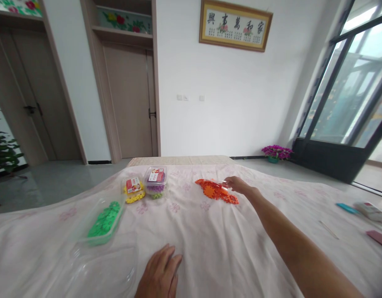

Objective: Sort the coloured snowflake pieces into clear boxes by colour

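My right hand (236,184) reaches far over the cloth, its fingers pinched on the edge of a clear plastic bag (223,183). Orange flower-like pieces (209,191) lie at the bag, spread to its left and front; whether all are inside it I cannot tell. Near the front, my left hand (161,271) rests palm down on the cloth, fingers stretched out and holding nothing. Left of it is an empty-looking clear plastic lid or tray (101,269). Beyond that, a clear plastic box (85,231) contains green pieces (106,218).
A labelled pack of yellow pieces (134,191) stands beside a labelled clear tub of purple pieces (155,181) at the back left. At the right lie a blue item (347,207), a white pack (369,211), a dark pink item (378,239) and a thin white stick (328,229).
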Motion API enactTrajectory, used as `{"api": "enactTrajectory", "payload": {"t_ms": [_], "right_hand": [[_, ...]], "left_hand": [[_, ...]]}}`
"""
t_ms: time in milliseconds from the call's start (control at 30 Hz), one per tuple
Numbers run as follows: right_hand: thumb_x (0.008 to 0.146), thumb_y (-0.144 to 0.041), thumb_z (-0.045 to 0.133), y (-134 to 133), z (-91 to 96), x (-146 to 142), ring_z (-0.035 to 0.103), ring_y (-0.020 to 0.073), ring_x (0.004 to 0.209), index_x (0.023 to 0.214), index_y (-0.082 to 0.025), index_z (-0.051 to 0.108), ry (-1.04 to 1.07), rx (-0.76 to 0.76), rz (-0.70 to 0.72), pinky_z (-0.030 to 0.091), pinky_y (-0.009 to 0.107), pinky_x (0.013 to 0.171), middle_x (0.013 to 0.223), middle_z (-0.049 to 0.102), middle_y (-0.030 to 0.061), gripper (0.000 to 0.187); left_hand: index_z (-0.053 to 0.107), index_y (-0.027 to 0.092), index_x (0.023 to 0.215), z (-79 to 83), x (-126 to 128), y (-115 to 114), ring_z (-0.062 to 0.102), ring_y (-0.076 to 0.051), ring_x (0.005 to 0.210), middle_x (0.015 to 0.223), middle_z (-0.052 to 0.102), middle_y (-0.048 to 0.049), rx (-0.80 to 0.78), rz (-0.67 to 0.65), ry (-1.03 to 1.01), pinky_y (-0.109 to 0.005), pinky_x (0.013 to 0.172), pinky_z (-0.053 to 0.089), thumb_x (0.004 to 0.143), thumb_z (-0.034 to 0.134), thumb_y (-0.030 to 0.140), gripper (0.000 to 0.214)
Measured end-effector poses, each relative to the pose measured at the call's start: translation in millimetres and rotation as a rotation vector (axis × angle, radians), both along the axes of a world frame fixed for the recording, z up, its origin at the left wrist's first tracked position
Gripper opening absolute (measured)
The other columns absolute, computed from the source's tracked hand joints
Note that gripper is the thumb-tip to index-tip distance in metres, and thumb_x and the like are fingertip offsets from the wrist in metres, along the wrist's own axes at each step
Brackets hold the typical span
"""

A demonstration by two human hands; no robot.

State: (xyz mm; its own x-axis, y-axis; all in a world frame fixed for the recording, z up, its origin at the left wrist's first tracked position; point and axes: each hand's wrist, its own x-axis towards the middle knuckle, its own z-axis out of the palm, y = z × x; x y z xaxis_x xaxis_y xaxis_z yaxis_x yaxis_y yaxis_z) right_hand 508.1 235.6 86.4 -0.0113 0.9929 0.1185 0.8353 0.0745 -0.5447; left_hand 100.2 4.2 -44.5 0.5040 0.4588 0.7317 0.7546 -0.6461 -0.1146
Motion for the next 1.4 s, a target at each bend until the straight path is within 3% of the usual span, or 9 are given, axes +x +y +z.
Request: {"api": "enactTrajectory", "payload": {"t_ms": [300, 367, 533, 600, 867, 1000, 1200, 1300, 1400], "right_hand": [[0.072, -0.017, 0.055, -57.0, 17.5, -15.5, 0.066, 0.0187, 0.083, 0.094, -0.017, 0.075, 0.224, -0.204, 0.365, 0.053, 0.023, 0.062, 0.089, 0.074, 0.0043, 0.030], [0.073, -0.016, 0.053, -51.9, 18.7, -12.1, 0.066, 0.0183, 0.083, 0.098, -0.018, 0.074, 0.216, -0.125, 0.278, 0.052, 0.022, 0.061, 0.090, 0.074, 0.0045, 0.033], [0.079, -0.015, 0.051, -18.9, 2.0, -11.6, 0.066, 0.0209, 0.087, 0.105, -0.020, 0.073, -0.003, 0.154, -0.218, 0.048, 0.026, 0.071, 0.096, 0.074, 0.0082, 0.034], [0.082, -0.016, 0.050, -6.3, -7.1, -21.3, 0.065, 0.0236, 0.092, 0.105, -0.020, 0.073, -0.040, 0.171, -0.268, 0.046, 0.028, 0.074, 0.099, 0.074, 0.0106, 0.033], [0.079, -0.019, 0.059, 7.5, -10.0, -77.0, 0.062, 0.0161, 0.072, 0.082, -0.023, 0.075, -0.021, 0.081, 0.072, 0.044, 0.023, 0.064, 0.076, 0.072, 0.0009, 0.016], [0.078, -0.023, 0.063, -26.2, 1.2, -80.7, 0.059, 0.0138, 0.063, 0.078, -0.021, 0.074, -0.001, 0.023, 0.226, 0.044, 0.022, 0.059, 0.068, 0.069, 0.0002, 0.011], [0.085, -0.023, 0.051, -103.7, 15.1, -89.0, 0.062, 0.0140, 0.072, 0.092, -0.018, 0.072, -0.040, -0.064, 0.567, 0.048, 0.021, 0.062, 0.082, 0.071, 0.0026, 0.023], [0.088, -0.023, 0.045, -122.5, 21.3, -80.4, 0.064, 0.0153, 0.080, 0.105, -0.019, 0.070, 0.002, -0.023, 0.464, 0.049, 0.021, 0.064, 0.092, 0.072, 0.0038, 0.031], [0.089, -0.021, 0.043, -126.0, 25.4, -52.9, 0.065, 0.0184, 0.087, 0.108, -0.021, 0.069, -0.098, 0.103, 0.081, 0.047, 0.024, 0.068, 0.098, 0.073, 0.0064, 0.033]], "left_hand": [[0.061, 0.025, 0.118, 7.5, 1.3, -7.1, 0.063, -0.020, 0.110, 0.118, 0.068, -0.0061, -0.066, 0.008, -0.028, -0.031, 0.091, 0.054, 0.084, 0.052, 0.021, 0.035], [0.061, 0.026, 0.118, 8.0, 1.5, -7.9, 0.064, -0.021, 0.109, 0.118, 0.068, -0.0061, -0.082, 0.015, -0.027, -0.032, 0.091, 0.054, 0.083, 0.054, 0.021, 0.036], [0.061, 0.026, 0.119, 9.4, 1.6, -10.4, 0.064, -0.023, 0.111, 0.121, 0.067, -0.0063, -0.168, 0.032, -0.036, -0.036, 0.092, 0.055, 0.080, 0.056, 0.018, 0.040], [0.060, 0.024, 0.120, 8.6, 1.5, -11.2, 0.064, -0.022, 0.111, 0.123, 0.066, -0.0072, -0.219, 0.048, -0.071, -0.036, 0.093, 0.056, 0.079, 0.055, 0.016, 0.041], [0.041, 0.019, 0.144, 7.5, 0.1, -14.2, 0.054, -0.024, 0.128, 0.142, 0.054, -0.0126, -0.339, 0.155, -0.205, -0.042, 0.102, 0.050, 0.083, 0.046, 0.014, 0.062], [0.033, 0.020, 0.149, 8.3, 1.0, -15.8, 0.046, -0.027, 0.135, 0.148, 0.046, -0.0137, -0.365, 0.215, -0.236, -0.047, 0.106, 0.045, 0.084, 0.044, 0.013, 0.067], [0.030, 0.017, 0.150, 12.6, 4.4, -18.1, 0.037, -0.028, 0.141, 0.153, 0.039, -0.0149, -0.459, 0.251, -0.259, -0.049, 0.113, 0.036, 0.087, 0.045, 0.021, 0.066], [0.029, 0.016, 0.151, 17.5, 5.1, -19.2, 0.036, -0.030, 0.142, 0.154, 0.038, -0.0164, -0.520, 0.259, -0.252, -0.049, 0.113, 0.035, 0.087, 0.052, 0.032, 0.070], [0.033, 0.016, 0.149, 21.4, 5.1, -20.7, 0.038, -0.033, 0.140, 0.153, 0.038, -0.0178, -0.554, 0.257, -0.242, -0.051, 0.112, 0.035, 0.084, 0.058, 0.043, 0.075]]}}
